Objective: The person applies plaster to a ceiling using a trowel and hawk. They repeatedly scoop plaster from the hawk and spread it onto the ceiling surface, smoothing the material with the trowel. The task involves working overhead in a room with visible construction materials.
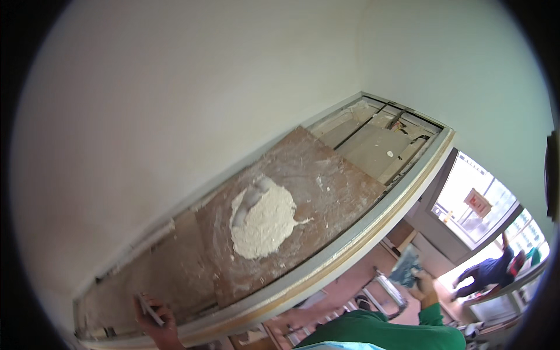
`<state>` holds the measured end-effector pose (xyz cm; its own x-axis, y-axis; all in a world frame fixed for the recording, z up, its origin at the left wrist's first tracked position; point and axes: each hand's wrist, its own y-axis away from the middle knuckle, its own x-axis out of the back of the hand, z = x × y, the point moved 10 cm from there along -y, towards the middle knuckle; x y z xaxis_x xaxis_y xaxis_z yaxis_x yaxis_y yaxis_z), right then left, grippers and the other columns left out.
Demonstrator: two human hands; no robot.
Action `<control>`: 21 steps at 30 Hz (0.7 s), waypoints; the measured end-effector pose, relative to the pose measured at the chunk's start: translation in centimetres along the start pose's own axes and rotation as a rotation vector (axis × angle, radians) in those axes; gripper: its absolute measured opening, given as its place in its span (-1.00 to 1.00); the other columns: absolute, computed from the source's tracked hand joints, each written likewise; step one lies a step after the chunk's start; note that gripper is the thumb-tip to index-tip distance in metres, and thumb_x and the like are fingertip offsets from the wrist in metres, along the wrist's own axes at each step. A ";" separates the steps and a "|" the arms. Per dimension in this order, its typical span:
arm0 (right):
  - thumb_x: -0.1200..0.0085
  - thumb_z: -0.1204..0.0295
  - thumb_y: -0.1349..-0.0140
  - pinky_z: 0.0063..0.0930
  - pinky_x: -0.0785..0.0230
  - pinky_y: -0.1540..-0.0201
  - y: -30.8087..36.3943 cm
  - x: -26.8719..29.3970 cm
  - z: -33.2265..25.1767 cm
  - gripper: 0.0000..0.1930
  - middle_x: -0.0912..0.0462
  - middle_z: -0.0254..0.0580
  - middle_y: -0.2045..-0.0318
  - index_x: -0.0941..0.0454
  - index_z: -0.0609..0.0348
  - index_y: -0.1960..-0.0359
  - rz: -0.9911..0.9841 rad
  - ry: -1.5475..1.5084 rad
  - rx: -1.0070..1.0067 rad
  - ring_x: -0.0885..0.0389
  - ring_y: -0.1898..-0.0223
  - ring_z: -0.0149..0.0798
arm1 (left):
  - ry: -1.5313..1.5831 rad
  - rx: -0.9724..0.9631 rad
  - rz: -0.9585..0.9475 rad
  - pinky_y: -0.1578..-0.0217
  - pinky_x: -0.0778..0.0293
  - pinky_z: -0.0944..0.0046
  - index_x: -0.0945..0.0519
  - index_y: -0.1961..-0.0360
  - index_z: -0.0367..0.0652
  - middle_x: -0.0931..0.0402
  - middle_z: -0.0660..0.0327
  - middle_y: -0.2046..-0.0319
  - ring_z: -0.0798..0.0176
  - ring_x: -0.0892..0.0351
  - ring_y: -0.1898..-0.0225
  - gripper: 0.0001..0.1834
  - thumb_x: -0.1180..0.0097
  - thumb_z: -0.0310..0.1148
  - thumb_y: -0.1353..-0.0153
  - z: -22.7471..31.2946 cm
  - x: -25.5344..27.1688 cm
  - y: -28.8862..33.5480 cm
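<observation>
Plaster mound [262, 221] sits mid-board on brown mixing board [291, 198], which lies on the framed platform [326, 259]; left hand [156, 321], below-left of the mound at the platform's edge, fingers closed around a flat trowel blade [150, 309]; right hand [424, 286], well right of the mound, grip unclear.

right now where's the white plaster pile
In the head view the plaster pile sits mid-frame on the brown board, which lies on the platform beside the white wall, up and right of the left hand.
</observation>
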<state>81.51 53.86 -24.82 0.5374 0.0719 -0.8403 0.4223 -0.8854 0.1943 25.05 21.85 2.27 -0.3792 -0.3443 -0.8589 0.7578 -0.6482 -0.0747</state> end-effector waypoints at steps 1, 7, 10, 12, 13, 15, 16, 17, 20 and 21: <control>-0.05 0.51 -0.14 -0.23 -0.40 -0.12 0.2 -0.5 -2.1 -0.60 -0.57 -0.04 0.06 -0.37 0.29 -0.05 0.003 -0.007 0.099 -0.58 0.04 -0.16 | -0.044 -0.008 0.048 0.55 -0.43 0.39 -0.49 0.09 -0.18 -0.58 0.18 0.32 0.30 -0.60 0.32 -0.71 0.13 -0.21 -0.37 -0.4 -0.4 -0.9; 0.00 0.51 -0.16 -0.26 -0.30 -0.19 2.2 -9.9 -16.3 -0.56 -0.53 -0.09 0.00 -0.34 0.27 -0.11 -0.134 -0.051 0.626 -0.52 -0.03 -0.20 | -0.323 0.119 -0.028 0.51 -0.49 0.45 -0.53 0.19 -0.16 -0.56 0.26 0.41 0.38 -0.57 0.43 -0.81 -0.04 -0.27 -0.30 -6.0 -7.0 -7.8; 0.02 0.52 -0.16 -0.25 -0.16 -0.26 1.4 -16.9 -20.4 -0.54 -0.48 -0.08 -0.06 -0.31 0.26 -0.15 -0.293 0.127 0.769 -0.41 -0.12 -0.17 | -0.291 0.218 0.007 0.41 -0.59 0.45 -0.54 0.24 -0.19 -0.59 0.26 0.37 0.34 -0.61 0.37 -0.84 -0.07 -0.32 -0.28 -9.9 -7.0 -11.8; 0.05 0.54 -0.13 -0.26 -0.18 -0.22 -1.1 -22.6 -20.1 -0.55 -0.48 -0.13 -0.05 -0.35 0.33 -0.11 -0.276 0.429 0.739 -0.42 -0.10 -0.13 | -0.248 0.284 -0.027 0.38 -0.60 0.45 -0.55 0.27 -0.19 -0.61 0.24 0.30 0.34 -0.62 0.32 -0.84 -0.06 -0.32 -0.28 -12.4 -4.3 -14.1; 0.07 0.55 -0.09 -0.26 -0.19 -0.21 -1.2 -27.7 -19.5 -0.53 -0.48 -0.11 -0.04 -0.38 0.33 -0.10 -0.411 0.814 0.841 -0.43 -0.06 -0.09 | -0.257 0.337 -0.013 0.39 -0.60 0.44 -0.56 0.29 -0.18 -0.61 0.24 0.32 0.35 -0.62 0.34 -0.85 -0.06 -0.33 -0.28 -13.9 -3.5 -14.2; 0.10 0.58 0.03 -0.22 -0.21 -0.17 -2.6 -35.8 -15.5 -0.48 -0.47 -0.06 -0.01 -0.42 0.29 -0.09 -0.681 1.447 0.971 -0.43 -0.03 -0.03 | -0.225 0.404 0.003 0.40 -0.60 0.42 -0.56 0.31 -0.20 -0.61 0.22 0.35 0.32 -0.62 0.37 -0.86 -0.08 -0.35 -0.26 -17.1 -3.5 -14.4; 0.11 0.59 0.10 -0.17 -0.24 -0.13 -3.8 -37.8 -12.7 -0.43 -0.45 -0.02 0.01 -0.43 0.24 -0.09 -0.821 1.674 0.997 -0.41 -0.04 -0.01 | -0.200 0.410 0.019 0.39 -0.61 0.42 -0.56 0.30 -0.23 -0.60 0.20 0.37 0.28 -0.62 0.39 -0.86 -0.08 -0.36 -0.25 -18.2 -3.9 -14.0; 0.10 0.60 0.09 -0.16 -0.21 -0.17 -5.3 -38.9 -10.0 -0.42 -0.44 -0.05 -0.02 -0.42 0.17 -0.12 -0.923 1.785 0.956 -0.37 -0.08 0.01 | -0.155 0.393 0.055 0.40 -0.61 0.41 -0.56 0.31 -0.22 -0.60 0.21 0.39 0.29 -0.61 0.40 -0.86 -0.11 -0.36 -0.23 -18.1 -2.7 -14.0; 0.00 0.62 0.06 -0.13 -0.16 -0.24 -8.7 -39.3 -3.5 -0.36 -0.40 -0.11 -0.08 -0.37 0.06 -0.18 -1.204 2.169 0.986 -0.30 -0.16 -0.01 | -0.183 0.388 0.142 0.51 -0.49 0.46 -0.57 0.36 -0.09 -0.61 0.32 0.39 0.39 -0.59 0.45 -0.86 -0.19 -0.27 -0.19 -17.8 1.1 -15.1; -0.04 0.62 0.06 -0.12 -0.15 -0.26 -9.8 -38.9 -1.8 -0.35 -0.39 -0.13 -0.10 -0.35 0.04 -0.20 -1.300 2.300 1.016 -0.29 -0.18 -0.03 | -0.219 0.356 0.159 0.50 -0.50 0.46 -0.56 0.36 -0.09 -0.60 0.33 0.38 0.39 -0.59 0.44 -0.85 -0.20 -0.26 -0.18 -17.7 0.8 -14.9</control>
<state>57.73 60.56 6.88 0.2212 -0.1682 0.9606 0.9752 0.0373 -0.2181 22.86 43.29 -6.24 -0.4058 -0.5693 -0.7150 0.6000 -0.7561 0.2616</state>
